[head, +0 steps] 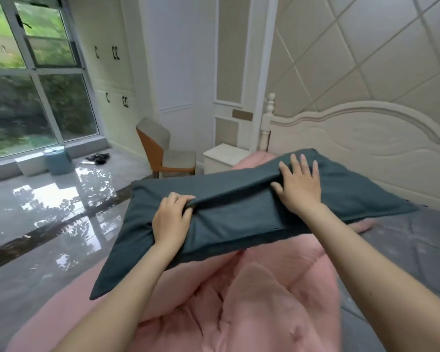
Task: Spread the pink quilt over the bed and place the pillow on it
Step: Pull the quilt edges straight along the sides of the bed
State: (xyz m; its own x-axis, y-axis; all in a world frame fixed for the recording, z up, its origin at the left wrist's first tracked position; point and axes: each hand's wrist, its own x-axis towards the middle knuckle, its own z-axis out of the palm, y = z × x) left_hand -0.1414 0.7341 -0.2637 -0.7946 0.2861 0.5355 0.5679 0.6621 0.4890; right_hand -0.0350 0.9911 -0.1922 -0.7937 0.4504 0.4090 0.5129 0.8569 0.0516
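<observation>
A dark teal pillow lies across the rumpled pink quilt near the head of the bed. My left hand pinches a fold of the pillow's cover at its left-centre. Flat on the pillow's upper right part rests my right hand, fingers spread. The quilt is bunched in folds below the pillow and hangs off the bed's left side. A grey sheet shows on the bed to the right of the quilt.
A cream carved headboard stands behind the pillow. A white nightstand and an orange-and-grey chair stand left of the bed. Glossy floor, a blue bin and a large window lie further left.
</observation>
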